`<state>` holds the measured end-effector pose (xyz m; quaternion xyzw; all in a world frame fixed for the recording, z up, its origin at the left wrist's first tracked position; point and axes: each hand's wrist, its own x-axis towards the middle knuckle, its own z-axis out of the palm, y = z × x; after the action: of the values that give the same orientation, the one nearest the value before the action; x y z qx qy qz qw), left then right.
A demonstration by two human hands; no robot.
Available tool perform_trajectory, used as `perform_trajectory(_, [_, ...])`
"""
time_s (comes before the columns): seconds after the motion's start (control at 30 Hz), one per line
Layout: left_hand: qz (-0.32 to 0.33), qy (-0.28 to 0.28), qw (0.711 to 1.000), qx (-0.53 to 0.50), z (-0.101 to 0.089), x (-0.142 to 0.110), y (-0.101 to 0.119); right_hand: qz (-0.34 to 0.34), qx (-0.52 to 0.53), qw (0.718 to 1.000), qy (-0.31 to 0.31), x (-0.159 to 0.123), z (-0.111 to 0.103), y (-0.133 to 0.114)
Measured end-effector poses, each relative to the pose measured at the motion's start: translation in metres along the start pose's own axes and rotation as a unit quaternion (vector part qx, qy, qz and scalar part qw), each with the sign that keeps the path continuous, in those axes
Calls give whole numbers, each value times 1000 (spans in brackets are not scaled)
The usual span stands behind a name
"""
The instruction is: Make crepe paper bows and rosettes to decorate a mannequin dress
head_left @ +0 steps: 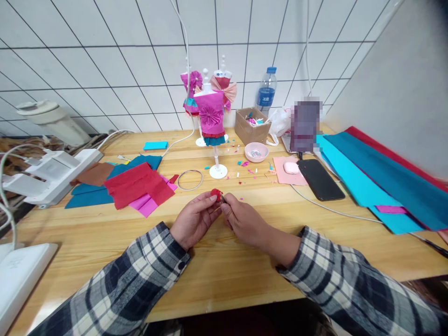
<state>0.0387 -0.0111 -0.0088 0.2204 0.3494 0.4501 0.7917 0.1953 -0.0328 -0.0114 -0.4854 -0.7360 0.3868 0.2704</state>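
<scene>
Between the thumb and fingers of my left hand (194,217) is a small bunched piece of red crepe paper (216,192). My right hand (243,220) is closed around a small dark metal tool (223,198); its tip meets the red paper, and most of it is hidden in my fist, so its kind is unclear. Just beyond my hands stands a miniature dress form (210,100) on a white round base, wearing a magenta crepe paper top with a pleated rosette and a teal skirt with a red ruffle. Two similar dressed forms are partly hidden behind it.
Red crepe paper (135,184) overlaps teal and magenta sheets at left, near a roll of wire (190,180). A pink bowl (256,152), cardboard box (248,133) and bottle (266,91) stand behind. A black phone (321,179) and long paper strips (388,172) lie right; a power strip (59,179) sits left.
</scene>
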Motion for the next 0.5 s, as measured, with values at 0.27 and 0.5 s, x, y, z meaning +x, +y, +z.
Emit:
perform_trajectory(0.27, [-5, 0, 1000, 0, -1, -1, 3, -6, 11, 999, -36, -1, -7, 0])
perform_trajectory(0.5, [0, -1, 1000, 29, 2, -5, 4, -3, 1, 999, -46, -1, -8, 0])
